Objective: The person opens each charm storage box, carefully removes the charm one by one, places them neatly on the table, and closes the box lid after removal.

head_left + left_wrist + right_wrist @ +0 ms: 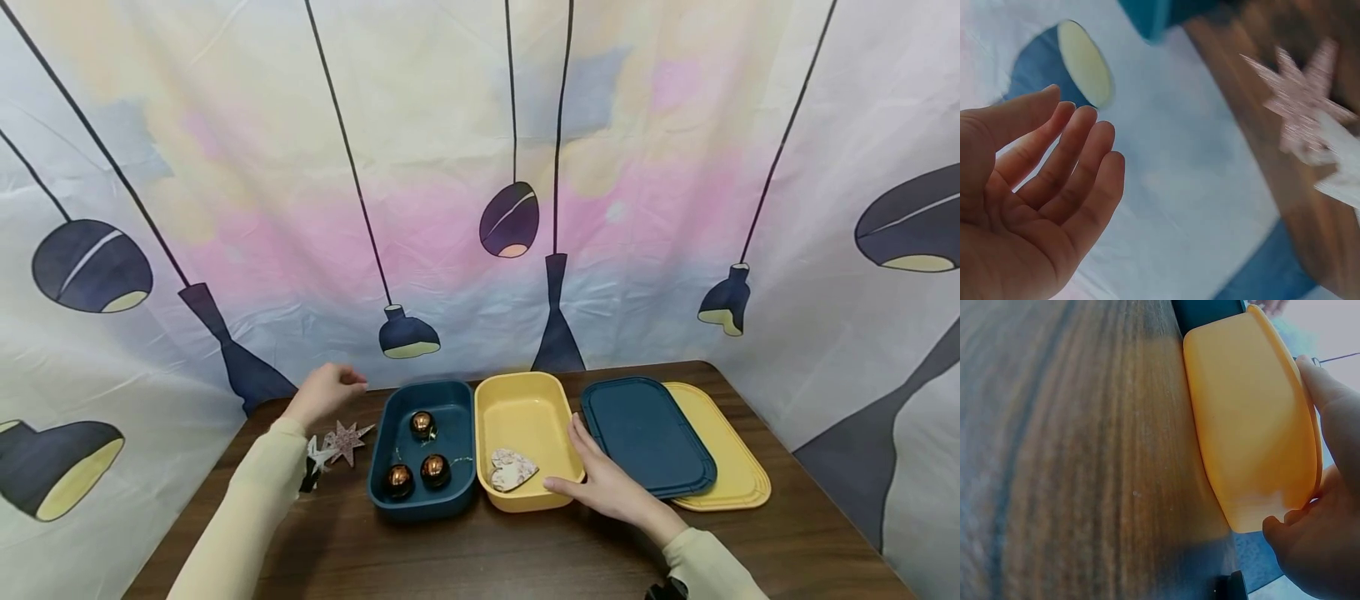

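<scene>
My left hand [326, 395] hovers left of the blue box, above the table, with relaxed, bent fingers and nothing in them; its palm [1029, 244] shows in the left wrist view. Just below it lie a pink glittery star [346, 442] and a white star-shaped piece [320, 454], partly hidden by the sleeve. Several fingers of my right hand [611, 483] lie along the right side of the yellow box [525, 385], and the thumb crosses its near rim, holding that corner. Inside sits a speckled white heart [513, 470]. The blue box [423, 510] holds three shiny copper balls [435, 471].
Right of the yellow box, a blue lid [645, 433] overlaps a yellow lid [742, 467]. All of it stands on a dark wooden table [420, 558]. A cloth printed with hanging lamps [450, 208] rises behind the table's far edge.
</scene>
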Demonstrator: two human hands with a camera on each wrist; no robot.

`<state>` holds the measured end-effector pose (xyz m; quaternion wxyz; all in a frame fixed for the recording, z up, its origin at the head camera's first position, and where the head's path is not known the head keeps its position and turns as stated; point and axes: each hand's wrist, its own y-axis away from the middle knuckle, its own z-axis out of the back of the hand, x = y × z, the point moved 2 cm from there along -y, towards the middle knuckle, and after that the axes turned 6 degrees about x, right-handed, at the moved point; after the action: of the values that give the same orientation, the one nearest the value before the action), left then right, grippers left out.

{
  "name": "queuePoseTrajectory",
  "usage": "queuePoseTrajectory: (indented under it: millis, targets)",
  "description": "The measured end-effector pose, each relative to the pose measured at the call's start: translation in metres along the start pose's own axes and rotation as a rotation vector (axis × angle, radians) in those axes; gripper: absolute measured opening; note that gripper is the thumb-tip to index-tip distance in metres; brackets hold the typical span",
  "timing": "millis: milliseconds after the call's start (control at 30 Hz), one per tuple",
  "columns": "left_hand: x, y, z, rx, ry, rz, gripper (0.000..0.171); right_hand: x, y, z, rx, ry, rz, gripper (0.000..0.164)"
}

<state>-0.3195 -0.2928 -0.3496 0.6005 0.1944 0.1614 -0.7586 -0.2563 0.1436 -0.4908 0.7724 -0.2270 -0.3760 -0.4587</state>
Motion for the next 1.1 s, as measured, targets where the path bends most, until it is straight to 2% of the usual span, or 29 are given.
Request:
queuePoseTrajectory:
  millis: [300,500,667,933,1100]
  targets:
    - [-0.051,-0.035,0.006,-0.006,0.009,-0.068,0.023,0.001,0.000,-0.001,-0.002,-0.007,-0.008,0.109]
    - [-0.087,-0.053,-0.001,0.029,0.062,-0.137,0.025,0.001,0.001,-0.001,-0.003,-0.009,-0.011,0.109]
    - [-0.114,-0.068,-0.008,0.055,0.065,-0.156,0.026,-0.001,0.000,-0.001,-0.006,-0.002,-0.004,0.109]
    - [-0.151,-0.088,-0.026,0.107,-0.016,-0.173,0.026,-0.003,0.000,-0.001,-0.016,0.016,-0.019,0.111]
    - [-0.171,-0.094,-0.043,0.134,-0.127,-0.196,0.021,-0.002,0.001,-0.001,-0.030,0.049,-0.027,0.111]
